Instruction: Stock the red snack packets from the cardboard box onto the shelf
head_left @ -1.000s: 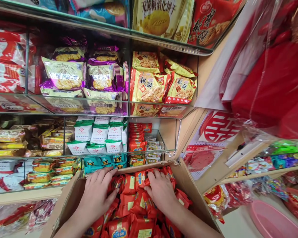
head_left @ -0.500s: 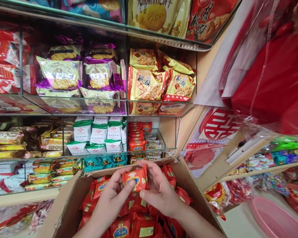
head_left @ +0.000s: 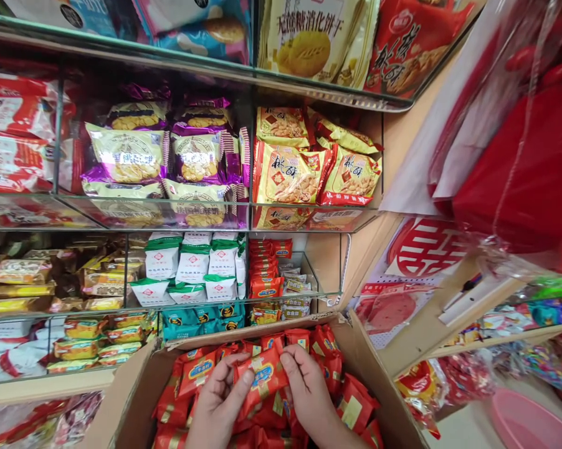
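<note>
Left hand (head_left: 221, 399) and right hand (head_left: 308, 390) pinch opposite ends of one packet (head_left: 264, 375). Caution: uneven pull could tear it; a slack grip could drop it into the box (head_left: 361, 357).

left hand (head_left: 225, 396) curled inward, gripping, right hand (head_left: 306, 386) pinching, both held close together

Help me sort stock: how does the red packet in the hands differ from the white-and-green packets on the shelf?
Look: the red packet has a blue label; the white-and-green packets bear red diamond marks.
Pose: the red packet is held tilted between left hand and right hand; the white-and-green packets are stacked in rows.
Both have printed wrappers.
</note>
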### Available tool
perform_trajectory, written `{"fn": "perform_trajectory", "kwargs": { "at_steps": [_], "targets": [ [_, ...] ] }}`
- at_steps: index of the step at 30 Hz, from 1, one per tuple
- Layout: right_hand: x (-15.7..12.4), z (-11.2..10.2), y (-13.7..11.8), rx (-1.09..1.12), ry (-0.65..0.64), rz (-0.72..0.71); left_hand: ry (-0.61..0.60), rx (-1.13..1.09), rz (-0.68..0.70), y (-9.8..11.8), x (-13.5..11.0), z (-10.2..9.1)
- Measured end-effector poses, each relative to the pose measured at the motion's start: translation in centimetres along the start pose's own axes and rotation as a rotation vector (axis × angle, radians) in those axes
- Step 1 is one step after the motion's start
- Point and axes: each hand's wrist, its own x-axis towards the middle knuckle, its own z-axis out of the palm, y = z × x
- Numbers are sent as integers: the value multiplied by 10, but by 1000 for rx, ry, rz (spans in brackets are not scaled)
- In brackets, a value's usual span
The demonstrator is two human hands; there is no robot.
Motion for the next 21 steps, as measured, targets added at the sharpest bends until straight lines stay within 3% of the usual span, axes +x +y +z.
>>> {"fn": "perform_trajectory", "kwargs": {
  "at_steps": [5,8,13,16,21],
  "targets": [
    [2,-3,0,13,-3,-25,3,84,-7,0,1,-8],
    [1,-6,-6,-11,-75,-44,-30,78,-17,-1,-4,-8],
    [-6,-9,-18,-311,-341,-199,-284,131,-35,1,-6,-10],
    [-9,-8,-21,-335,-332,-238,-382,187,4,2,-3,-12],
    [-14,-4,-19,-225,-260,-134,-138,144,107,1,1,-13]
  ]
}}
